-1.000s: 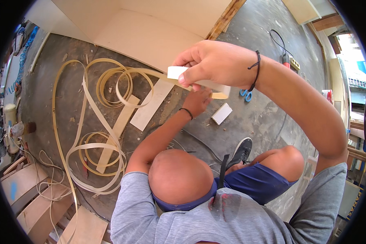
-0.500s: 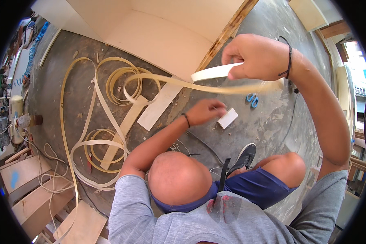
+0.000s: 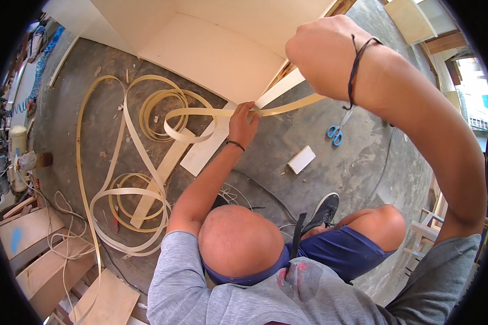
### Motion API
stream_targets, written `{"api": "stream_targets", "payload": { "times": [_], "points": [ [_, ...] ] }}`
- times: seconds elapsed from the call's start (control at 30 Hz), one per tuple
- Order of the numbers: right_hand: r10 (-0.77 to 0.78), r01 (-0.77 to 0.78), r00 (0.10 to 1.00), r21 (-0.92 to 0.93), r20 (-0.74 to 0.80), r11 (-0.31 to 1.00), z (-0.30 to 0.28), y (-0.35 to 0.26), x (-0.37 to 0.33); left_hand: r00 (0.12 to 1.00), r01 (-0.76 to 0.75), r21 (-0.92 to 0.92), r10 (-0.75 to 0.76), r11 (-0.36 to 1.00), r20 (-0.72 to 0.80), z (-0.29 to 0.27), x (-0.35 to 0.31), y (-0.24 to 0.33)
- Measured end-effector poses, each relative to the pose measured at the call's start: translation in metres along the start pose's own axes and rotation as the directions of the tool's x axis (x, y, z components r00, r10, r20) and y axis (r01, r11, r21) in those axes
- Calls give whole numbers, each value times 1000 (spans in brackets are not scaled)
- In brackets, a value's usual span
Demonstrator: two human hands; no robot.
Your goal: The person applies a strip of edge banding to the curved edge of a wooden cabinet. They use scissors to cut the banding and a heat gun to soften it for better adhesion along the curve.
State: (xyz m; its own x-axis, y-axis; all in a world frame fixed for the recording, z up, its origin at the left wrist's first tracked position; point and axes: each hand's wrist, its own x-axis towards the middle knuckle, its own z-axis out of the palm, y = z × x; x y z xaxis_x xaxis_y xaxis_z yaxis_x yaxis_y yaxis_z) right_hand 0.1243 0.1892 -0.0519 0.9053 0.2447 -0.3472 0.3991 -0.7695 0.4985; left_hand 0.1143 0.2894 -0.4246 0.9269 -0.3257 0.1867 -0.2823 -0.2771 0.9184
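A long cream edge-banding strip (image 3: 279, 107) loops across the floor and rises to the front corner of a pale board cabinet (image 3: 211, 70). My left hand (image 3: 244, 125) is at that corner, its fingers closed around the strip. Above and to the right, my right hand (image 3: 326, 57) is closed in a fist, its fingertips hidden behind the knuckles. A white stretch of banding (image 3: 284, 86) runs from the corner along the cabinet's raw wooden edge (image 3: 339, 7) to this hand.
Blue-handled scissors (image 3: 335, 133) and a small white block (image 3: 301, 160) lie on the concrete floor at my right. Coiled banding (image 3: 145, 111) and narrow boards (image 3: 206, 149) are at left. A dark cable (image 3: 268, 189) crosses near my shoe (image 3: 325, 210).
My left hand has moved from beside the white block up and left to the strip at the cabinet corner. My right hand has risen, drawing the white stretch straighter along the edge.
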Motion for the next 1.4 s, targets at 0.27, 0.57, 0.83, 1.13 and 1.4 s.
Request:
{"api": "stream_targets", "payload": {
  "times": [0.27, 0.57, 0.83, 1.13, 1.4],
  "points": [
    [-70, 70, 998, -90, 3, 993, -17, -21, 11, 991, -59, -26, 56, 998, -120, 1, 9, 2],
    [-96, 112, 970, -59, 224, 992, -28, -22, 6, 975, -148, 141, 168, 979, -148, 18, 13, 22],
    [-77, 83, 995, -108, 56, 991, -19, -14, 14, 957, -151, 131, 178, 980, -228, 2, 17, 31],
    [-105, 102, 994, -177, -7, 979, -15, -6, 10, 899, -333, -60, 297, 941, -320, -7, 31, 74],
    [-141, 132, 989, -169, -41, 977, -14, -7, 5, 866, -375, 34, 363, 926, -344, -9, 37, 73]
  ]
}}
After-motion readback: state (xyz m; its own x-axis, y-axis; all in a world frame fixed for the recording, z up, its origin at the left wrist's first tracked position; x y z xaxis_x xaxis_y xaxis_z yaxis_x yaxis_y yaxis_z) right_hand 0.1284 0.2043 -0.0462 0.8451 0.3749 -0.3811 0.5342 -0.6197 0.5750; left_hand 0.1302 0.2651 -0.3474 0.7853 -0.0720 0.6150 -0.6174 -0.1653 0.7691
